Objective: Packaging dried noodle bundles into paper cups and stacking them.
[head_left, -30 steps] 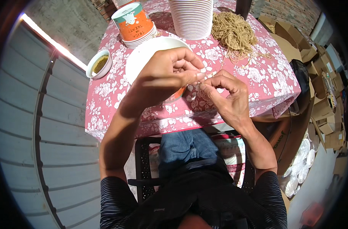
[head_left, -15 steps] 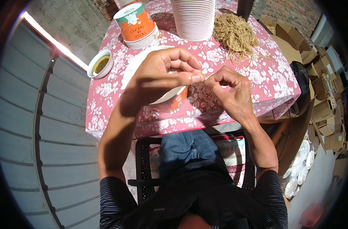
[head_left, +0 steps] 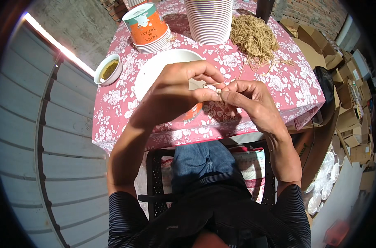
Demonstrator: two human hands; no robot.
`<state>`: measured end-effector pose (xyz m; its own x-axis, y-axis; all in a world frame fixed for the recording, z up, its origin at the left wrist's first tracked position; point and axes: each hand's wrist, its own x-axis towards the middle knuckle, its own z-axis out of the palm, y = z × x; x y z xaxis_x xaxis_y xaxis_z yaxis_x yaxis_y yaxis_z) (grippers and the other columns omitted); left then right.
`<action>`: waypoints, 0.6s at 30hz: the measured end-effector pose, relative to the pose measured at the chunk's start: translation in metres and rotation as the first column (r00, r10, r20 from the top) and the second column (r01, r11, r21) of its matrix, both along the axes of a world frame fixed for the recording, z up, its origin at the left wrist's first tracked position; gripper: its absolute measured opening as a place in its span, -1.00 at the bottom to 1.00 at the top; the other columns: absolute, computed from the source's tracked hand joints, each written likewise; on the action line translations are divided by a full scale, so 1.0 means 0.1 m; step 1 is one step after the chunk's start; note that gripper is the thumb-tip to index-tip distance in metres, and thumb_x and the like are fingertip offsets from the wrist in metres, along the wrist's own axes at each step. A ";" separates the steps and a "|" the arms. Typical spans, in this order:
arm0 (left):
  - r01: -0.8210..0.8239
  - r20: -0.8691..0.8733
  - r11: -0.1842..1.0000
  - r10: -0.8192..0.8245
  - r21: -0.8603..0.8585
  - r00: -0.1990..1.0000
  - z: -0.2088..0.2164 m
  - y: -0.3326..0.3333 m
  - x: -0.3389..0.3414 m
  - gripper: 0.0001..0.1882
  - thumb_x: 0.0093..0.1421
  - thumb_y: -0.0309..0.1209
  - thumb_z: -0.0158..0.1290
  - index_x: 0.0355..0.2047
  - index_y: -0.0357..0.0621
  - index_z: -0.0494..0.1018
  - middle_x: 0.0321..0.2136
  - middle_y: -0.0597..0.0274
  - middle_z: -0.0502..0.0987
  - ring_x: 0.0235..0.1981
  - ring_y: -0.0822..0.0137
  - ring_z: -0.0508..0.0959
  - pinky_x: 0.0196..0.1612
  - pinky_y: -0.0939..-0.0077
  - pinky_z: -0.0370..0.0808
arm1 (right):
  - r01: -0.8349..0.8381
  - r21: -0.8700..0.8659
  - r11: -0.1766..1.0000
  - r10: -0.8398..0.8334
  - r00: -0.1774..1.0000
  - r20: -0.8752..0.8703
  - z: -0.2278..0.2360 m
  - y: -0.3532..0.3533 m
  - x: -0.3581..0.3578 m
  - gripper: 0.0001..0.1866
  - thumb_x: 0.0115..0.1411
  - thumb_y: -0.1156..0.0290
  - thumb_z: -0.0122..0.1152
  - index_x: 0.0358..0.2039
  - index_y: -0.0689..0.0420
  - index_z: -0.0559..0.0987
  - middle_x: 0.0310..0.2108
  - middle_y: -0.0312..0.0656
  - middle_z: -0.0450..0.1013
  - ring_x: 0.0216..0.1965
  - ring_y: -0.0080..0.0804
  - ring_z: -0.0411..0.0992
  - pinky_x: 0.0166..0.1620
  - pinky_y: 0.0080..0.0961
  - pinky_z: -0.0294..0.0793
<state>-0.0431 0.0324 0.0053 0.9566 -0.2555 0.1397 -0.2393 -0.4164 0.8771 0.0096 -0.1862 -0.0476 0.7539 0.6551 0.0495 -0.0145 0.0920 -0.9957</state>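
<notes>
Over the near part of the table, my left hand (head_left: 177, 84) and my right hand (head_left: 252, 101) meet fingertip to fingertip. A thin tan string (head_left: 212, 84) runs between them, looped near the left fingers. Both thumbs and forefingers are pinched on it; the exact wrap is too small to make out. Beneath my left hand lies a paper bucket (head_left: 193, 112), orange outside and partly hidden, beside a round white surface (head_left: 183, 53). A tangled heap of tan string (head_left: 254, 37) sits beyond my right hand, with loose strands trailing toward me.
A pink floral cloth (head_left: 295, 84) covers the table. Toward the back stand upside-down orange paper buckets (head_left: 146, 31) and a tall white stack (head_left: 209, 22). A white bowl (head_left: 109, 69) of yellowish-green contents sits at the left edge. Cardboard boxes (head_left: 353, 111) crowd the right.
Both hands have shifted slightly toward me, uncovering more of the white surface. The right fingers have closed in against the left ones, and a string loop now shows.
</notes>
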 end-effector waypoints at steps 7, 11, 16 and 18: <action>-0.077 0.188 0.981 0.044 0.176 0.981 -0.05 -0.02 -0.03 -0.79 0.15 -0.50 0.31 -0.18 -0.24 0.65 -0.29 0.22 0.68 -0.23 0.45 0.65 -0.11 0.51 0.57 | 0.038 0.011 0.999 -0.039 0.995 0.087 -0.02 0.00 -0.01 -0.73 0.43 0.31 0.22 -0.30 0.27 0.67 -0.49 -0.35 0.54 -0.51 -0.73 0.39 -0.43 -0.69 0.34; -0.080 0.116 0.996 0.075 0.041 0.990 -0.06 0.01 0.02 -0.76 0.19 -0.36 0.24 -0.25 -0.31 0.64 -0.40 0.19 0.66 -0.32 0.41 0.64 -0.19 0.52 0.54 | 0.024 0.144 0.989 -0.029 0.999 0.033 -0.08 0.03 -0.01 -0.76 0.44 0.33 0.20 -0.18 0.28 0.65 -0.47 -0.38 0.52 -0.47 -0.74 0.40 -0.41 -0.73 0.34; -0.028 -0.017 0.994 0.027 -0.103 1.000 -0.02 0.04 0.03 -0.74 0.25 -0.42 0.22 -0.12 -0.35 0.58 -0.31 0.19 0.67 -0.24 0.50 0.63 -0.13 0.60 0.54 | 0.067 0.140 0.988 -0.074 0.996 0.040 -0.13 0.08 -0.06 -0.75 0.43 0.40 0.20 0.01 0.29 0.60 -0.49 -0.50 0.42 -0.47 -0.83 0.29 -0.42 -0.77 0.23; -0.035 -0.078 0.990 0.025 -0.133 0.997 -0.01 0.03 0.03 -0.72 0.26 -0.47 0.23 -0.06 -0.35 0.54 -0.26 0.20 0.67 -0.19 0.51 0.63 -0.09 0.63 0.55 | 0.095 0.130 0.987 -0.103 0.993 0.057 -0.14 0.13 -0.09 -0.74 0.39 0.39 0.26 -0.02 0.29 0.63 -0.51 -0.54 0.38 -0.49 -0.86 0.24 -0.45 -0.76 0.15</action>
<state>-0.0406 0.0357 0.0046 0.9727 -0.2107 0.0976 -0.1592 -0.2993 0.9408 0.0010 -0.1729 -0.0613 0.8075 0.5627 0.1770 0.0636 0.2154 -0.9745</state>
